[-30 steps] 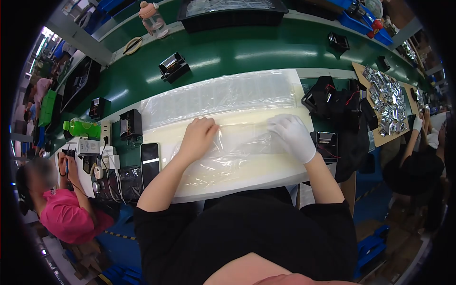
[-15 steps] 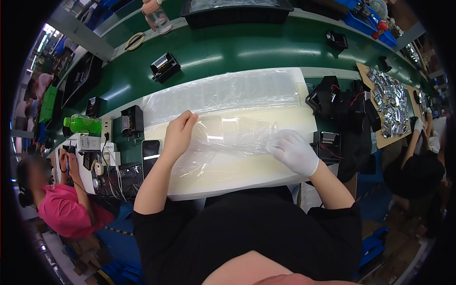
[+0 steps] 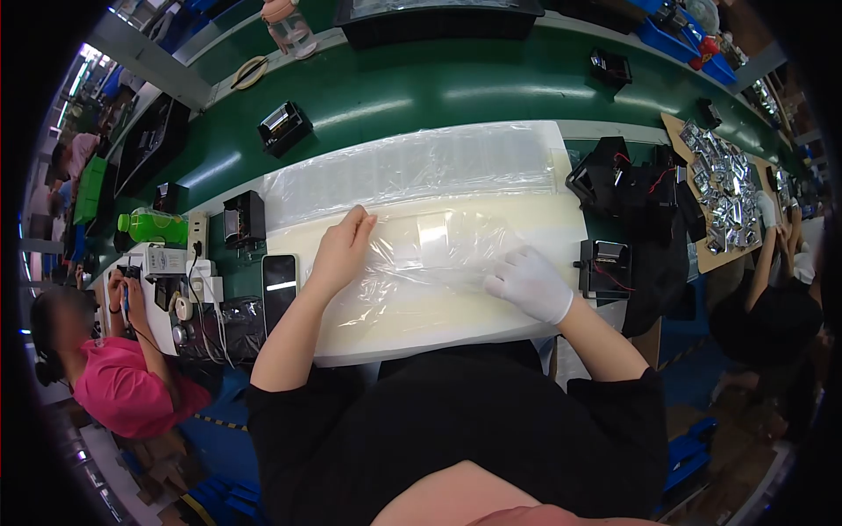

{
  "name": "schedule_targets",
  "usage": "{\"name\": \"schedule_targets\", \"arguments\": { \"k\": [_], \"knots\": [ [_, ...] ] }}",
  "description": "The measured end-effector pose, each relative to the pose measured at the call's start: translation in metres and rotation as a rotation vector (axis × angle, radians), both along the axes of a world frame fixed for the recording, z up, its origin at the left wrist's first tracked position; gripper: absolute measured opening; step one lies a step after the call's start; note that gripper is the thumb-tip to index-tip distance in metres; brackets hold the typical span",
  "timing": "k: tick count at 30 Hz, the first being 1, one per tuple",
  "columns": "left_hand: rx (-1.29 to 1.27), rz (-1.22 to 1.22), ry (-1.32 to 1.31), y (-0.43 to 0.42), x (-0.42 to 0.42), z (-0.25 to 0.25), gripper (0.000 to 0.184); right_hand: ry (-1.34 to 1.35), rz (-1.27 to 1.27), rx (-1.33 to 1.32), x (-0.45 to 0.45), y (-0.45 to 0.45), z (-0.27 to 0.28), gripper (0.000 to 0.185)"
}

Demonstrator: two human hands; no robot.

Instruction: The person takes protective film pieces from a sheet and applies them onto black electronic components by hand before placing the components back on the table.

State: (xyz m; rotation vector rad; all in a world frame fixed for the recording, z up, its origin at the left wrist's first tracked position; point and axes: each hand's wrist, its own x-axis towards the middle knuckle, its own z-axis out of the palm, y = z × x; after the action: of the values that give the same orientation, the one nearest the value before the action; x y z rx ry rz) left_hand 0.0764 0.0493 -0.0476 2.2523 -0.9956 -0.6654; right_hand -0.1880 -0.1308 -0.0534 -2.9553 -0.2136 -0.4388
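A crinkled sheet of clear plastic film [image 3: 412, 272] lies over a pale, padded work surface [image 3: 438, 337] in front of me. My left hand [image 3: 342, 252], bare, pinches the film near its left side. On the film's right side is my right hand [image 3: 533, 286] in a white glove, its fingers curled and closed on the film. A bright rectangular patch shows through the plastic between the hands; whether it is an object or a reflection I cannot tell. Just beyond lies a long clear plastic layer [image 3: 412, 167] with rectangular divisions.
A phone [image 3: 281, 294] and a black housing [image 3: 244, 219] sit at left, with a power strip and green bottle [image 3: 153, 229]. Black housings with red wires [image 3: 607, 267] stand at right. Behind runs a green belt [image 3: 395, 88]. Co-workers sit on both sides.
My left hand has shifted slightly right and my right hand slightly left and down, with the film between them flatter. Black housings on the green belt have moved left.
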Motion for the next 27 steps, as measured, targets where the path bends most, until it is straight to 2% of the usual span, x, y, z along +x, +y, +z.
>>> {"name": "schedule_targets", "arguments": {
  "k": [4,9,12,14,16,17,19,21,24,27],
  "knots": [
    [-0.037,-0.031,0.095,0.003,0.001,-0.006,0.028,-0.034,-0.1,-0.01,-0.009,-0.002,-0.011,0.01],
    [-0.092,-0.004,0.071,-0.005,-0.004,-0.004,0.026,-0.071,-0.232,-0.012,-0.013,-0.003,-0.01,0.007],
    [-0.079,-0.001,0.13,-0.004,0.0,-0.003,0.022,-0.042,-0.183,0.154,-0.021,-0.012,0.025,0.011],
    [-0.057,0.001,0.196,0.003,0.001,-0.003,0.02,-0.248,-0.392,0.457,-0.03,-0.018,0.066,0.028],
    [-0.081,0.022,0.258,0.007,-0.002,-0.004,0.018,-0.468,-0.576,0.55,-0.028,-0.023,0.095,0.032],
    [-0.119,0.032,0.321,0.005,-0.004,-0.004,0.018,-0.471,-0.568,0.553,-0.023,-0.024,0.097,0.032],
    [-0.198,0.046,0.449,0.001,-0.009,-0.005,0.02,-0.241,-0.431,0.521,-0.008,-0.022,0.1,0.04],
    [-0.252,0.043,0.536,-0.002,-0.016,-0.01,0.021,-0.001,-0.381,0.665,0.019,-0.004,0.091,0.046],
    [-0.422,0.011,0.802,-0.008,-0.024,-0.015,0.028,-0.009,-0.237,0.709,0.058,0.011,0.051,0.054],
    [-0.406,0.053,0.913,-0.009,-0.027,-0.01,0.029,0.063,-0.218,0.638,0.074,0.008,0.037,0.061]
  ]
}}
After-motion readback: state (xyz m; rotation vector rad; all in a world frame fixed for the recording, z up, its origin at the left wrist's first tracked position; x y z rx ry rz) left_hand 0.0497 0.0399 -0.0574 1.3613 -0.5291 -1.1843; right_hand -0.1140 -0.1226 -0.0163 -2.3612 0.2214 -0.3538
